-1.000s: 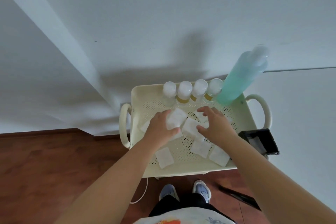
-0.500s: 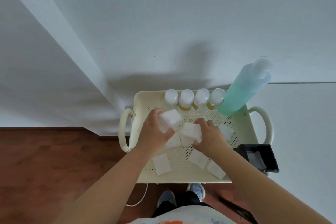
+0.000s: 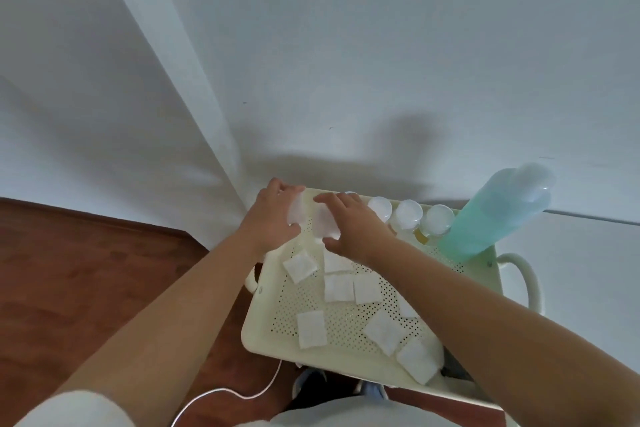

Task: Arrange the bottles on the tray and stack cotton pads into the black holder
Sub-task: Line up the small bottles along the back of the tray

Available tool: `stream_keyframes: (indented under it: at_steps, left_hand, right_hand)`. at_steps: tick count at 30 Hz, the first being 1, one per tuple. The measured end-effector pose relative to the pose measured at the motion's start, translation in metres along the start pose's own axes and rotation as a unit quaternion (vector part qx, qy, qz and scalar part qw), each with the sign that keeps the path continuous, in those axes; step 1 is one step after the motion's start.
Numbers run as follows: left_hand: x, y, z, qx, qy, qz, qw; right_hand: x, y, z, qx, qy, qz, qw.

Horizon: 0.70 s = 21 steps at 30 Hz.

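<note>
both hands at far left corner of cream perforated tray [image 3: 263, 333], up against the wall. left hand [image 3: 273, 215] curled around a white pad-like piece [image 3: 297, 211], thumb below, fingers above; right hand [image 3: 349, 225] likewise pinching a second white piece [image 3: 325, 225], edges blurred, so cannot tell whether one pad or several in each. judged step: gathering cotton pads into a squared pile before transfer. to do well: align edges of the two held pieces against each other, press flat between thumbs and fingers, keep wrists clear of the small white-capped bottles [image 3: 408, 215] just beside the right hand, row easily toppled. loose cotton pads [image 3: 300, 265] remaining scattered on tray floor, seven or so visible, one [image 3: 417, 360] at the near right edge close to slipping off; collect that one early. tall turquoise bottle [image 3: 491, 218] upright at far right corner, by the right handle [image 3: 526, 274]. black holder mostly hidden under right forearm, only a dark sliver [image 3: 453, 362] at tray's near right side; no pads seen in it. versus half a second ago: hands moved from tray centre to far left corner, closer together; leftmost small bottle now covered by right hand; view swung left, tray now sitting lower right in the picture and holder lost behind the arm.
</note>
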State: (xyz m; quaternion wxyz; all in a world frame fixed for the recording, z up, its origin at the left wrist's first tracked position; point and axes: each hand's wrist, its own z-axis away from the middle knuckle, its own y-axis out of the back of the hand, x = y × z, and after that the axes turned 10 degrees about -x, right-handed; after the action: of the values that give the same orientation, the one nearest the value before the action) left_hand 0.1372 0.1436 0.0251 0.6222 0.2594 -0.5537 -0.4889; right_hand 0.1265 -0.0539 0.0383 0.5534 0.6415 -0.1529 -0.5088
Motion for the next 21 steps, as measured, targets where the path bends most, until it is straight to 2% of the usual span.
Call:
stream_keyframes:
  at_steps: [3,11,21]
  left_hand:
    - [-0.004,0.003,-0.013,-0.023,-0.026,-0.035,0.999]
    - [-0.016,0.009,-0.042,-0.096,-0.037,-0.101,0.990]
    - [-0.019,0.005,-0.063,-0.076,-0.037,-0.091,0.992]
  right_hand:
    - [-0.002,-0.009,-0.024,0.016,-0.021,0.090,0.996]
    - [0.009,-0.031,-0.063,-0.016,-0.116,0.144,0.983]
    - [0.012,-0.040,-0.074,-0.003,-0.172,0.174,0.970]
